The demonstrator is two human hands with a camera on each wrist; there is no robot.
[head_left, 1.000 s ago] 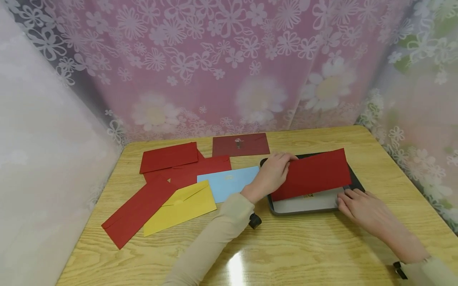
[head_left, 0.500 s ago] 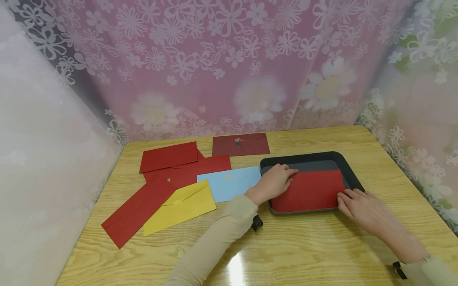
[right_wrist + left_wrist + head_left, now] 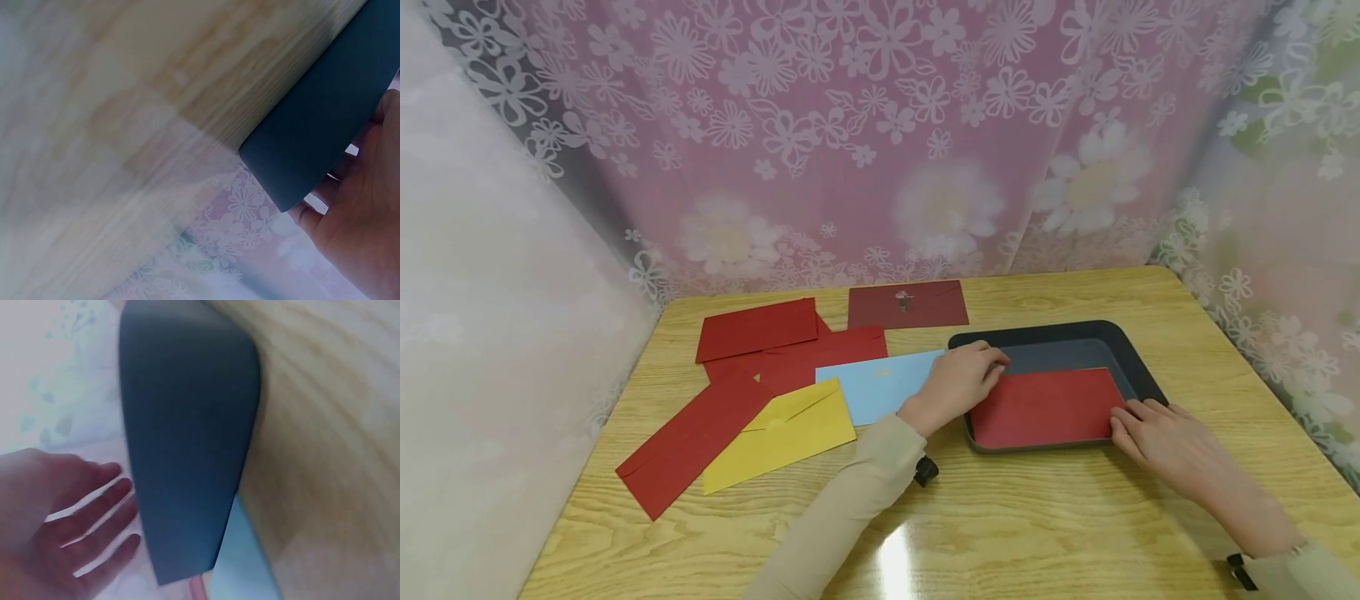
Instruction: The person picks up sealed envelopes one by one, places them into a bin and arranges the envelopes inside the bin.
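Observation:
A red envelope (image 3: 1045, 408) lies in the front part of a dark grey baking tray (image 3: 1052, 335) on the right of the table. My left hand (image 3: 957, 377) is over the tray's left side, its loosely bent fingers near the envelope's left end. In the left wrist view those fingers (image 3: 100, 528) are spread apart and hold nothing, beside the tray's outer wall (image 3: 187, 437). My right hand (image 3: 1172, 437) holds the tray's right rim near the front corner, fingers curled over the edge. The right wrist view shows its fingers (image 3: 340, 167) partly hidden behind the tray wall (image 3: 319, 119).
Left of the tray lie a light blue envelope (image 3: 872, 392), a yellow envelope (image 3: 790, 437) and several red envelopes (image 3: 692, 446), some overlapping. A dark red envelope (image 3: 925, 307) with a printed figure lies at the back edge. Floral curtains (image 3: 850, 167) surround the wooden table (image 3: 1022, 525).
The red envelope, earlier tilted up under my left hand, has dropped flat into the tray, covering a pale one. My left fingers have let go of it. My right hand stays in place.

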